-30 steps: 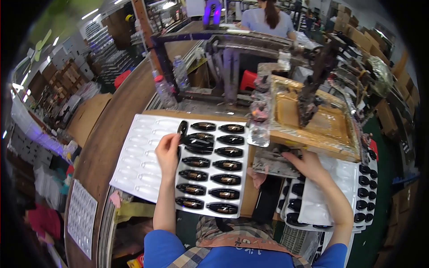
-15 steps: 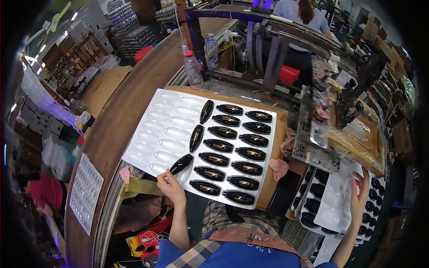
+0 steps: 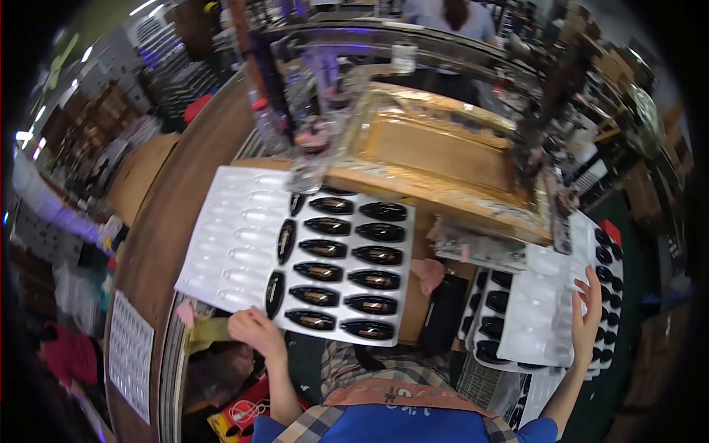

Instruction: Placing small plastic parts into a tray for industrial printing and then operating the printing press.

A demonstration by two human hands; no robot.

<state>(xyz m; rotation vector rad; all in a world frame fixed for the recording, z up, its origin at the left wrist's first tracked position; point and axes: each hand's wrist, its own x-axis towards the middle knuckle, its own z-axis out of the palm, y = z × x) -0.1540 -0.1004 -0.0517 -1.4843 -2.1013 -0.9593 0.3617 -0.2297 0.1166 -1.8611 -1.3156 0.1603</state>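
A white moulded tray lies before me, with empty hollows on its left. Glossy black spindle-shaped pieces with gold print fill two columns at its right, and several more stand lengthwise beside them. My left hand is closed in a loose fist at the tray's near edge, close to the lowest lengthwise black piece; nothing shows in its fingers. To the right, my right hand is open, fingers raised and apart, next to a stacked white tray. A wood-rimmed screen frame hangs over the tray's far right part.
More black pieces sit in trays at the right. A pink cloth lies on cardboard beside the tray. Left of it runs a curved brown bench with another white tray. A red-capped bottle stands behind. Other people are farther off.
The wood-rimmed frame has swung left over the tray. My left hand has let go of the lowest lengthwise black piece and drawn back toward me. The view has shifted.
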